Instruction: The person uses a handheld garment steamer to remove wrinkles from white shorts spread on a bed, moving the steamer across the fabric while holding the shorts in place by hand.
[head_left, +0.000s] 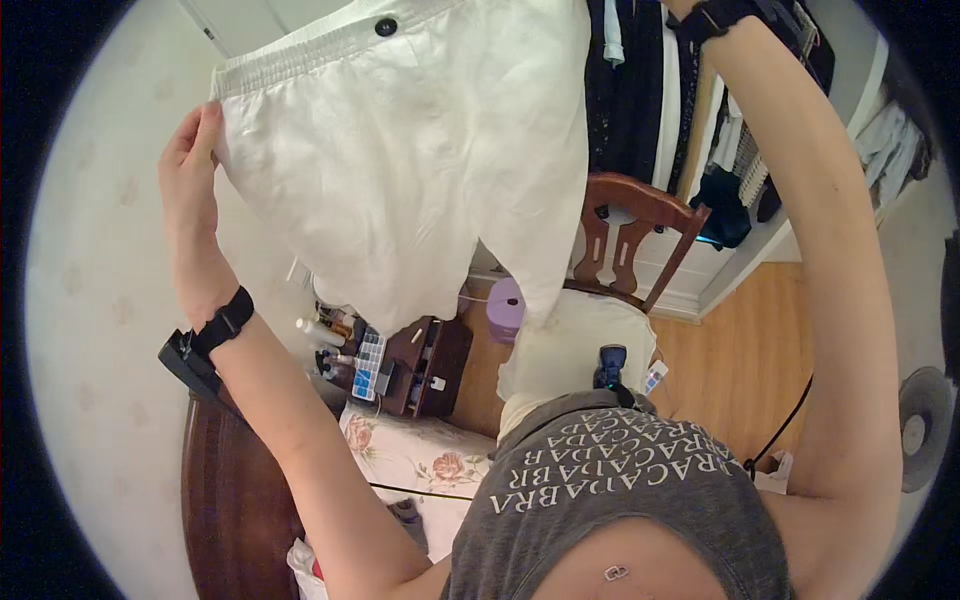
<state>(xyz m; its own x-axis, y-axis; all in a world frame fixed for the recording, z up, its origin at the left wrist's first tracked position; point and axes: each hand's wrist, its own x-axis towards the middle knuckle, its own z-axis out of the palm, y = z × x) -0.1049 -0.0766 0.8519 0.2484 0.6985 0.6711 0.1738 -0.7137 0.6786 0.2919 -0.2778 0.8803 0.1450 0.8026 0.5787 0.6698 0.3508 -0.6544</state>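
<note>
White trousers (400, 170) hang in front of me, stretched wide, with a gathered elastic waistband (290, 68) and a dark button (386, 27). At the left end of that waistband, my left hand (195, 150) pinches the cloth between thumb and fingers. The trouser legs drop toward a chair and a small bedside cabinet. My right arm reaches up to the top edge. Only a sliver of my right hand (682, 8) shows beside its wrist strap (712, 18); its fingers lie outside the picture, so what it holds is hidden.
Behind the trousers stands a wooden chair (640, 215) with a pale seat cover. Clothes (640, 110) hang in an open wardrobe at the right. A dark cabinet (440, 370) with bottles, a purple round container (505, 310) and a floral-covered bed (420, 450) are at lower left.
</note>
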